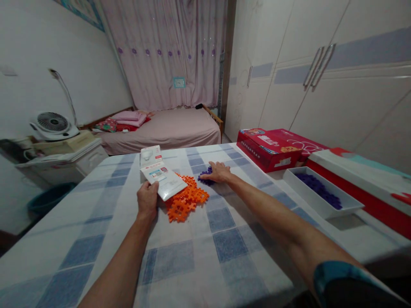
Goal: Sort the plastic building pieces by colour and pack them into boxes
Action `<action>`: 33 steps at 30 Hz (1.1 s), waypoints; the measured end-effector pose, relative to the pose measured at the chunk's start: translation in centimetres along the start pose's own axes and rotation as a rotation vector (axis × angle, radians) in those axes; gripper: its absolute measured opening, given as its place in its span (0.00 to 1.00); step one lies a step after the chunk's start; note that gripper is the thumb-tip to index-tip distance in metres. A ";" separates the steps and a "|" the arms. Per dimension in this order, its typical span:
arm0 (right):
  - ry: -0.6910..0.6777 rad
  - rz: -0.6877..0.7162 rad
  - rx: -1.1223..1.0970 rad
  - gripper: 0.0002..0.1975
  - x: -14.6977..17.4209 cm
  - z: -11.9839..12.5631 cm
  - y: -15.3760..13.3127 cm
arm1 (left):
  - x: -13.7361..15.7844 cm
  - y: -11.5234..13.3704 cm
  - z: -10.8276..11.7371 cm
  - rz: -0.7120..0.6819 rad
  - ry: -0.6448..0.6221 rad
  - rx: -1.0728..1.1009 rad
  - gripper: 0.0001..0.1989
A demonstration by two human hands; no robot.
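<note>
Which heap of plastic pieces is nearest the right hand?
The purple heap on the tablecloth, at the right hand. The other purple heap sits in a white tray; the orange heap lies farther left.

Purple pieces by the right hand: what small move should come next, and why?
Probably the right hand should gather the purple pieces: its spread fingers are already at them, while the left hand holds the carton by the orange pieces.
</note>
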State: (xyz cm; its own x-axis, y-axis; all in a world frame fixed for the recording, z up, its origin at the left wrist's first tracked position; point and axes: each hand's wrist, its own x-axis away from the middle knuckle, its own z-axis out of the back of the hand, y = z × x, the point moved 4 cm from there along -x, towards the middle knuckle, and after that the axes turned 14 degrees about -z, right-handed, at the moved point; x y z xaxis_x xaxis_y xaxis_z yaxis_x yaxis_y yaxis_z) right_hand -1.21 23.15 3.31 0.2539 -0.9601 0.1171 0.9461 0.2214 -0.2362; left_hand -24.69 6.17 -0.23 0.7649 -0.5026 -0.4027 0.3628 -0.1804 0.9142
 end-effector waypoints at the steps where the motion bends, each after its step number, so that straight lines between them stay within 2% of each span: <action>1: -0.009 -0.002 0.004 0.49 -0.1 -0.2 -0.3 | 0.0 0.0 -0.1 0.011 0.001 0.009 0.16; 4: 0.009 0.045 -0.002 0.44 0.2 -0.4 -0.7 | 0.1 0.1 -0.2 0.029 -0.002 0.020 0.16; 9: 0.124 0.119 -0.085 0.34 0.9 -0.1 -0.4 | 0.0 -0.2 -0.1 0.010 -0.003 0.004 0.15; 13: 0.073 0.186 -0.118 0.23 1.4 -0.3 0.3 | 0.1 0.1 -0.1 0.030 0.007 0.012 0.16; 15: 0.019 0.224 -0.123 0.25 1.9 -0.3 0.8 | 0.2 0.5 -0.1 0.038 0.008 0.012 0.15; 19: -0.127 0.389 -0.055 0.42 3.8 0.0 1.1 | 0.3 0.6 -0.2 0.041 0.003 0.019 0.15; 21: -0.179 0.461 0.011 0.46 4.8 0.3 1.0 | 0.2 0.4 -0.2 0.035 -0.001 0.014 0.16; 25: -0.158 0.525 0.065 0.36 5.8 0.5 0.9 | 0.0 -0.3 -0.1 0.018 -0.010 -0.002 0.17; 29: -0.018 0.500 0.020 0.24 6.4 0.5 1.5 | 0.0 -0.4 -0.2 0.014 -0.006 0.020 0.17; 33: 0.044 0.457 -0.035 0.26 6.9 0.2 2.5 | 0.1 0.0 -0.3 0.022 -0.006 0.046 0.16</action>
State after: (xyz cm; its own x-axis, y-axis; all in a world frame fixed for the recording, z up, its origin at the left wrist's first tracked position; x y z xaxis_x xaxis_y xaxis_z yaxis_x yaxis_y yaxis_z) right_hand 2.98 17.10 3.72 0.6341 -0.7718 -0.0476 0.7316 0.6188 -0.2861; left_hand -24.47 6.35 -0.32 0.7689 -0.5121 -0.3827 0.3210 -0.2084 0.9239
